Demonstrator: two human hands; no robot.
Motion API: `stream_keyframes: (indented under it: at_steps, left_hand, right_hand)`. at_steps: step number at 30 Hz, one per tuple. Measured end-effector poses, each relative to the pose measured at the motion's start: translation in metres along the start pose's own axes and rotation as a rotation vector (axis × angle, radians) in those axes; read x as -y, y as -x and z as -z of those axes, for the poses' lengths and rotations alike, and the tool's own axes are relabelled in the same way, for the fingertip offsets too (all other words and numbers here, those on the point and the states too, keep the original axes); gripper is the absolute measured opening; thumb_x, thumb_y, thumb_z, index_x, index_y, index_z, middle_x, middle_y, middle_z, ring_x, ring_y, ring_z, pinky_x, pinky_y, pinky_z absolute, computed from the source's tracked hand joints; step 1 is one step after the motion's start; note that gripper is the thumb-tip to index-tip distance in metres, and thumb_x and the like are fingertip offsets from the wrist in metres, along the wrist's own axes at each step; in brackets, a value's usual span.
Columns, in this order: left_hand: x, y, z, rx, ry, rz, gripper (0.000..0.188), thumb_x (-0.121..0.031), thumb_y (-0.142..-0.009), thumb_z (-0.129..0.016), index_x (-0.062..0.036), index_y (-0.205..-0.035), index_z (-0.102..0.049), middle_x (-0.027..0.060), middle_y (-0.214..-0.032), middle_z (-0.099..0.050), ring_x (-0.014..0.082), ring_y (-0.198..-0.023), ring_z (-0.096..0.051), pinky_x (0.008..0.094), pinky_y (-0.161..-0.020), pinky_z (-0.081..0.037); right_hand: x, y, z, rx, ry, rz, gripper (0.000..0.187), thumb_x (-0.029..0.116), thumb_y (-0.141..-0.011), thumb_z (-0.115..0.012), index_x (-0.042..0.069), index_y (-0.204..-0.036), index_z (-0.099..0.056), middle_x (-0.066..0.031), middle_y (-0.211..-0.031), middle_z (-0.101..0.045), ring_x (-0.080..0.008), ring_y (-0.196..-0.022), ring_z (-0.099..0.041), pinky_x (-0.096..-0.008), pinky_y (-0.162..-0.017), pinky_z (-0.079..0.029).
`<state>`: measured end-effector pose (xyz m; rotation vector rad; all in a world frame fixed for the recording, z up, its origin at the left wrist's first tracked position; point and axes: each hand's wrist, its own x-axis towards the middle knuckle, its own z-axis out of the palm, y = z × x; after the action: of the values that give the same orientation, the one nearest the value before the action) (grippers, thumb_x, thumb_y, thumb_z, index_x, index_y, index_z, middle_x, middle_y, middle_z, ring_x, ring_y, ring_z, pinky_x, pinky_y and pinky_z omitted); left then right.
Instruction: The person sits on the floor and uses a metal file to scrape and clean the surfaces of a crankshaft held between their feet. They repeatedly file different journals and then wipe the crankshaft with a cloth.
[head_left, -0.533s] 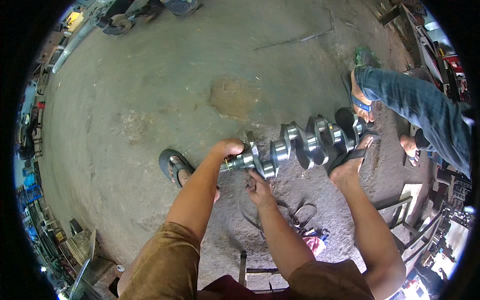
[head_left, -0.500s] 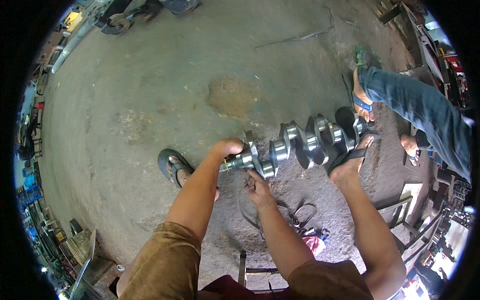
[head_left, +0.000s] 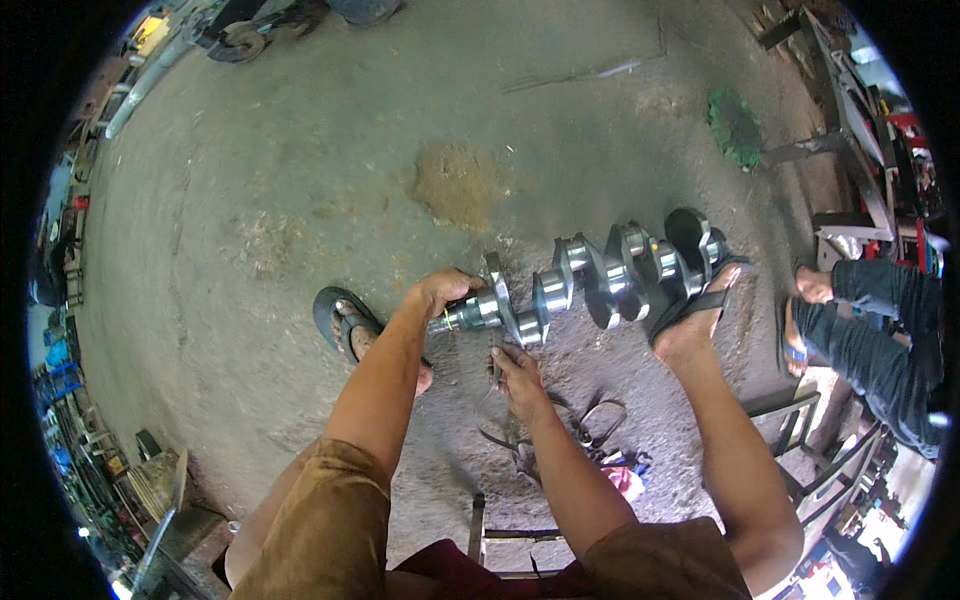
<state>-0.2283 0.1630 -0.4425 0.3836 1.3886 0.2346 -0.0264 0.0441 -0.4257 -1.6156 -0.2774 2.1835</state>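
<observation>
A shiny steel crankshaft (head_left: 604, 295) lies across the floor in front of me, its thinner end to the left. My left hand (head_left: 447, 290) curls over that thinner end, beside a yellow band around the shaft. Just below the nearest crank web, my right hand (head_left: 520, 378) pinches a narrow grey strip (head_left: 495, 362); its lower part is thin and hard to follow. At the crankshaft's right end, my sandalled right foot (head_left: 700, 310) rests against or beside the last web. My left foot (head_left: 352, 322) is left of the shaft.
Dark straps (head_left: 600, 420) and a pink cloth (head_left: 626, 482) lie near my right forearm. Another person's legs (head_left: 870, 330) stand at the right, by metal frames (head_left: 800, 425). A green cloth-like heap (head_left: 735, 128) is farther back. Metal parts (head_left: 240, 40) sit at the far left.
The other person has stepped from beside the crankshaft's right end to the right edge. My left hand has shifted slightly left on the shaft; my right hand has dropped a little away from the web.
</observation>
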Motion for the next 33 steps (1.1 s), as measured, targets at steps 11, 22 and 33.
stream_keyframes:
  at_steps: [11,22,33]
  left_hand:
    - [-0.001,-0.009,-0.001,0.15,0.006,0.07,0.016,-0.018,-0.092,-0.058,-0.0077,-0.093,-0.07,0.0061,-0.083,-0.071,0.0161,-0.064,-0.064,0.0332,-0.057,-0.053]
    - [-0.016,0.066,-0.032,-0.446,0.008,-0.755,0.041,-0.032,-0.091,-0.067,0.0084,-0.097,-0.066,0.0167,-0.083,-0.071,0.0187,-0.076,-0.063,0.0329,-0.071,-0.05]
    - [-0.023,0.131,-0.068,-0.59,0.228,-0.915,0.029,-0.027,-0.101,-0.053,-0.002,-0.087,-0.051,0.0037,-0.075,-0.059,0.0113,-0.07,-0.052,0.0295,-0.066,-0.044]
  right_hand:
    - [0.006,-0.023,-0.014,-0.052,-0.077,0.017,0.025,0.028,-0.086,-0.075,0.009,-0.098,-0.065,0.0006,-0.076,-0.064,-0.0103,-0.057,-0.057,-0.0251,-0.048,-0.044]
    - [-0.01,0.05,0.068,0.199,0.651,0.07,0.03,0.028,-0.098,-0.059,-0.001,-0.103,-0.065,-0.0047,-0.082,-0.065,-0.0134,-0.069,-0.059,-0.0295,-0.061,-0.049]
    - [0.021,0.049,0.012,0.121,0.314,-0.006,0.024,0.018,-0.099,-0.051,-0.003,-0.106,-0.061,-0.0122,-0.087,-0.067,-0.021,-0.07,-0.065,-0.0337,-0.061,-0.054]
